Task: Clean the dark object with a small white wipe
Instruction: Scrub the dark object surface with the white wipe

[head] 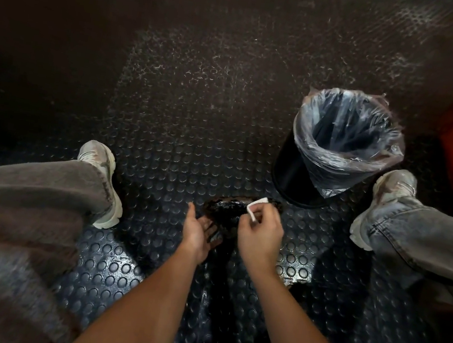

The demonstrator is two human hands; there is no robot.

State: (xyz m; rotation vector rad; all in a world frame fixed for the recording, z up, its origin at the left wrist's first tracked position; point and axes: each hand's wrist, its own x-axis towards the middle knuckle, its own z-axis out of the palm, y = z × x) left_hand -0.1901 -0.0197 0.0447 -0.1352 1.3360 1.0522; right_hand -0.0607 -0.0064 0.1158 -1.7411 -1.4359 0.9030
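From the head camera we look down between our knees at a studded rubber floor. Our left hand lies palm up with fingers spread, cradling the dark object from below; the object sits just ahead of both hands, low over the floor (its shape is hard to read, black against black). Our right hand pinches the small white wipe between thumb and fingertips, the wipe at the object's right edge.

To wipe well, we judge it best to keep the left palm steady underneath and draw the wipe across in short strokes, folding to a fresh face as it soils.

A lined bin stands near, ahead to the right, handy for dropping the wipe. Our shoes flank the hands well apart, leaving open floor between and ahead.
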